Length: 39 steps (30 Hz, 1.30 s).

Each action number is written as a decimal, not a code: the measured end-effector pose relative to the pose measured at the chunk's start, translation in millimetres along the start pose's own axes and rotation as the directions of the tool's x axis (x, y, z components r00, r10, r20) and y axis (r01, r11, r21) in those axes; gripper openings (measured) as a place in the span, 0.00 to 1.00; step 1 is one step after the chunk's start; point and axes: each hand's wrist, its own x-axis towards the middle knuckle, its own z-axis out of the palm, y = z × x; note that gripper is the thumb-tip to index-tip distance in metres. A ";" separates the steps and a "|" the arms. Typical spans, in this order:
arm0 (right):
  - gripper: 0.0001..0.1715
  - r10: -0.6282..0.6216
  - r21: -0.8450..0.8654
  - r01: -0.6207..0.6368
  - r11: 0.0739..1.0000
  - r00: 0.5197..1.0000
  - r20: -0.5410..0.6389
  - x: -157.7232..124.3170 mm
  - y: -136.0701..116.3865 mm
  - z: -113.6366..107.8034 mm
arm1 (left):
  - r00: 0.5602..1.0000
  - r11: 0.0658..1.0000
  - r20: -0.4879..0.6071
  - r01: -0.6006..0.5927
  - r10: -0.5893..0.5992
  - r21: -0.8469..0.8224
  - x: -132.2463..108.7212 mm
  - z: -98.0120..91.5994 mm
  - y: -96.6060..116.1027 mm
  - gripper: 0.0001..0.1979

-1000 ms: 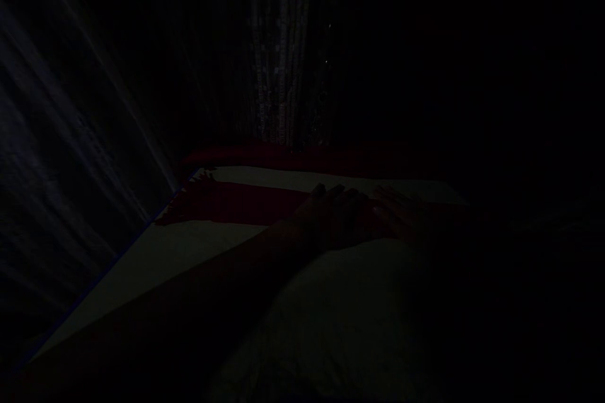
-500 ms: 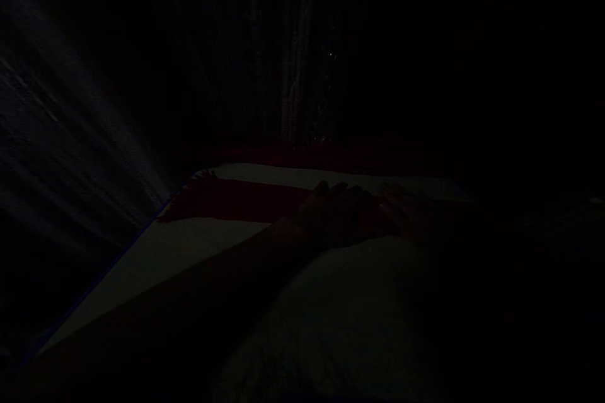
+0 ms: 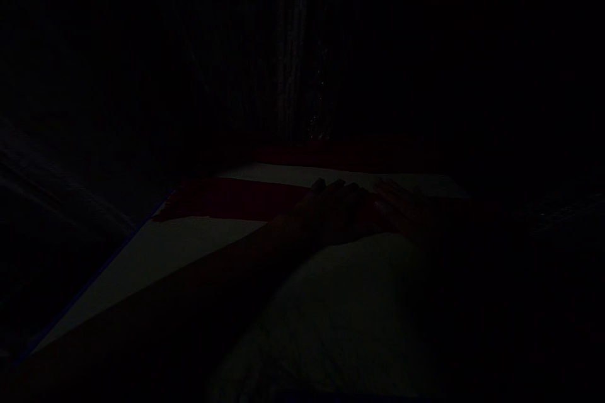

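"Across the far half of the pale surface point(image 3: 170, 252), what is that dark red band?"

"A red cloth point(image 3: 241, 198), by the look of it, lying flat from the left edge toward the right, where the gloom swallows its end."

"And the hands?"

"Both rest on it, backs up, side by side. The left hand point(image 3: 326, 211) has its fingers laid out toward the far side and the thumb splayed to the right; the right hand point(image 3: 401, 201) stretches its fingers over the cloth's far edge. I can't make out either one gripping a fold."

"How would it handle?"

"Light and soft, I'd judge: no stiffness, nothing to break. It would probably ruck up if pushed from one spot, so broad, flat palms suit it."

"Where would you take hold?"

"By the left end, near the blue edging point(image 3: 99, 274), a corner in each hand. That end looks ragged, so I'd pinch the solid weave. Whether it's slippery, it's too dark to say."
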 end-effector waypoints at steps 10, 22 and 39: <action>0.40 -0.093 0.002 0.093 0.996 0.994 -0.050 -0.7 2.5 4.6 | 0.999 1.000 -0.043 -0.008 0.008 -0.004 0.6 4.0 -1.2 0.44; 0.40 -0.063 -0.023 0.064 0.998 0.997 0.054 0.9 3.4 -1.9 | 1.000 1.000 -0.002 0.012 -0.012 -0.017 -1.4 -0.8 1.1 0.44; 0.40 -0.016 0.002 0.016 1.000 0.999 0.034 -0.1 9.7 -5.7 | 1.000 1.000 -0.002 0.009 -0.009 -0.026 0.2 0.5 1.4 0.44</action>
